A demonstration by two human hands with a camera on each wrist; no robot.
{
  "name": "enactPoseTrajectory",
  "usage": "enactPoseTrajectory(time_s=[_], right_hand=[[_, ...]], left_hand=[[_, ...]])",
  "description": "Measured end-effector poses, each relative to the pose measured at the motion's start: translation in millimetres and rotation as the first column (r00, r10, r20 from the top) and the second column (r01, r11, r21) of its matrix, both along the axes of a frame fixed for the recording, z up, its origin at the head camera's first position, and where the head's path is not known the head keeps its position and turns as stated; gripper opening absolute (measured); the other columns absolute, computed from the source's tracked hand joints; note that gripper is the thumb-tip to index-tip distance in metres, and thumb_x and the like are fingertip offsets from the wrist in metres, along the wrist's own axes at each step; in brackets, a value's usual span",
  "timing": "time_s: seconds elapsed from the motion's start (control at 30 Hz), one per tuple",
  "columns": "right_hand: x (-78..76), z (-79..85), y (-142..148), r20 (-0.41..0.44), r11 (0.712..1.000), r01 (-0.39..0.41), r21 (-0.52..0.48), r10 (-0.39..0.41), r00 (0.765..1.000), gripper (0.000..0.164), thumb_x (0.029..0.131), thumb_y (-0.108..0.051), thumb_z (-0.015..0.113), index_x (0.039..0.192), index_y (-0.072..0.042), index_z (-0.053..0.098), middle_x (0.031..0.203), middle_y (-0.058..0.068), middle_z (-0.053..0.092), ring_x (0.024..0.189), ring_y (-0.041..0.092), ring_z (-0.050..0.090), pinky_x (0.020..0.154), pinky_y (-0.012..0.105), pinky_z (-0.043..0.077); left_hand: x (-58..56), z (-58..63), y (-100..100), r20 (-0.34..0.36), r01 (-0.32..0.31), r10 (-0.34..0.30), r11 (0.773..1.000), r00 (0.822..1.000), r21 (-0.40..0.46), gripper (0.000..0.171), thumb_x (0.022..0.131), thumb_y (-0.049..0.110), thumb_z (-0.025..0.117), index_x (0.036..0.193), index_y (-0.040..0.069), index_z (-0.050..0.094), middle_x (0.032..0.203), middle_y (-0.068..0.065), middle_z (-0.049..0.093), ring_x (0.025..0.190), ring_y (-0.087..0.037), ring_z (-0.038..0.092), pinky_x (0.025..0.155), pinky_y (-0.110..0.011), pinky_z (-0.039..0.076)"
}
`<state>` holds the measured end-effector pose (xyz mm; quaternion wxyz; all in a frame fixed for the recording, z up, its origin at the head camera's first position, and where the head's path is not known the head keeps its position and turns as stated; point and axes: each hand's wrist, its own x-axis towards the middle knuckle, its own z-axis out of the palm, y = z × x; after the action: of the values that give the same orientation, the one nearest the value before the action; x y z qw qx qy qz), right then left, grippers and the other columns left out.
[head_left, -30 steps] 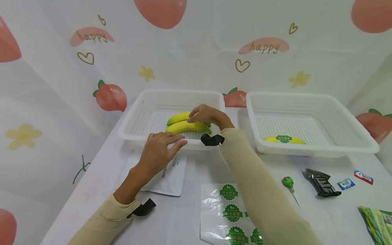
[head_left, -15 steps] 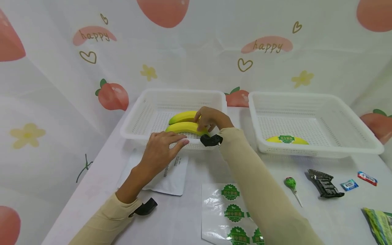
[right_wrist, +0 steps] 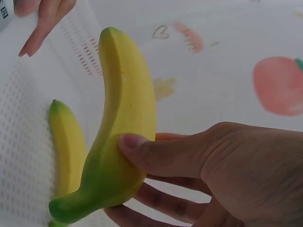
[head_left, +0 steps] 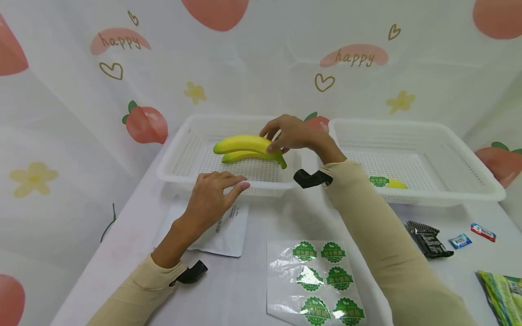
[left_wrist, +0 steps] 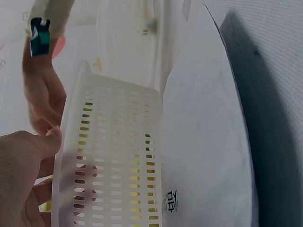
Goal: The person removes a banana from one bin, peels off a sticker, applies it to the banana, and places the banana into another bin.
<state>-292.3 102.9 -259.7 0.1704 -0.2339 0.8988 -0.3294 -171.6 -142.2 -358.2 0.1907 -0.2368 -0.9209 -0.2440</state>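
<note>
In the head view my right hand (head_left: 293, 131) holds a yellow banana (head_left: 240, 142) by its green stem end, above the left white plastic basket (head_left: 267, 185). The right wrist view shows the thumb across the near side of this banana (right_wrist: 128, 99), with the fingers behind it. A second banana (right_wrist: 68, 146) lies on the basket floor, partly covered by the held one in the head view. My left hand (head_left: 208, 201) grips the near rim of that basket; in the left wrist view its thumb is at the rim and its fingers pass behind the perforated wall (left_wrist: 113, 156).
On the right stands another white basket (head_left: 448, 196) with a stickered banana (head_left: 393, 183). A white pouch (head_left: 228, 237) and a sheet of green stickers (head_left: 281, 280) lie in front. A black wrapper (head_left: 428, 240), small candy packets (head_left: 461, 241) and a green-yellow bag (head_left: 501, 292) lie right.
My right hand has taken hold of a banana's stem end and lifted it, moving up and slightly right. The left hand stays at the basket rim.
</note>
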Motion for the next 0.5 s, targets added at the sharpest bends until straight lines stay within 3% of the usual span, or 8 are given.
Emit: enactPoseTrajectory(time_s=[0.17, 0.33, 0.5], right_hand=[[26.0, 18.4, 30, -0.133, 0.999, -0.021, -0.032, 0.016, 0.991, 0.044, 0.097, -0.011, 0.078, 0.139, -0.010, 0.068, 0.134, 0.009, 0.069, 0.121, 0.028, 0.068, 0.095, 0.045, 0.060], [57.6, 22.4, 62, -0.250, 0.998, 0.002, -0.068, -0.019, 0.968, 0.043, 0.095, -0.015, 0.081, 0.136, -0.013, 0.071, 0.129, 0.006, 0.072, 0.119, 0.027, 0.068, 0.102, 0.051, 0.053], [91.0, 14.2, 90, -0.286, 0.995, 0.030, -0.091, -0.055, 0.957, 0.041, 0.093, -0.014, 0.084, 0.133, -0.015, 0.073, 0.123, 0.001, 0.074, 0.114, 0.021, 0.067, 0.095, 0.040, 0.055]], left_hand=[[0.9, 0.9, 1, 0.003, 0.001, -0.001, 1.000, 1.000, 0.005, 0.033, 0.098, 0.034, 0.078, 0.123, 0.013, 0.081, 0.108, -0.006, 0.081, 0.100, -0.031, 0.072, 0.089, -0.052, 0.046], [-0.4, 0.8, 0, 0.003, 0.001, -0.001, 1.000, 1.000, -0.002, 0.033, 0.099, 0.035, 0.077, 0.122, 0.013, 0.081, 0.107, -0.006, 0.081, 0.099, -0.030, 0.072, 0.088, -0.052, 0.046], [-0.9, 1.4, -1, -0.005, 0.008, -0.008, 1.000, 1.000, 0.002, 0.034, 0.097, 0.037, 0.078, 0.122, 0.013, 0.082, 0.104, -0.004, 0.081, 0.096, -0.029, 0.072, 0.088, -0.052, 0.047]])
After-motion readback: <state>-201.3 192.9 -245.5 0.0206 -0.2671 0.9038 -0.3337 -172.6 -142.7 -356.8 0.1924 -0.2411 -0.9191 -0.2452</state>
